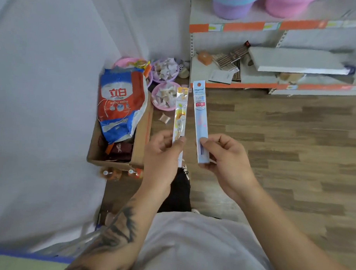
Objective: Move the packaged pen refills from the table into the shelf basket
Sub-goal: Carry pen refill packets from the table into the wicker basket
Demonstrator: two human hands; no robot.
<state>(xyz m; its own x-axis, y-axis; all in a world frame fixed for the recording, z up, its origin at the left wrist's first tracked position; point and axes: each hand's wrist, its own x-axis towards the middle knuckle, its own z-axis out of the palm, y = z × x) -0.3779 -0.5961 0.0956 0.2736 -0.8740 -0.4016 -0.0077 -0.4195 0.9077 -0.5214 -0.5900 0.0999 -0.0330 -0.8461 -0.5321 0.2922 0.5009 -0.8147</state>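
Observation:
My left hand (162, 154) pinches the lower end of a yellow, cartoon-printed refill pack (181, 112), which points up and away from me. Beside it my right hand (226, 158) grips the bottom of a longer pale blue refill pack (201, 119) with a red label near its top. Both packs are held upright, side by side and apart, above the wooden floor. The table (42, 110) with its grey cloth is on my left. No shelf basket can be made out.
A cardboard box (140, 137) holding a red and blue detergent bag (119, 104) stands by the table. Pink bowls (164, 102) of small wrapped items sit on the floor behind it. An orange-edged shelf unit (255, 85) with boxes and a loose board fills the right; coloured buckets (234, 7) stand above.

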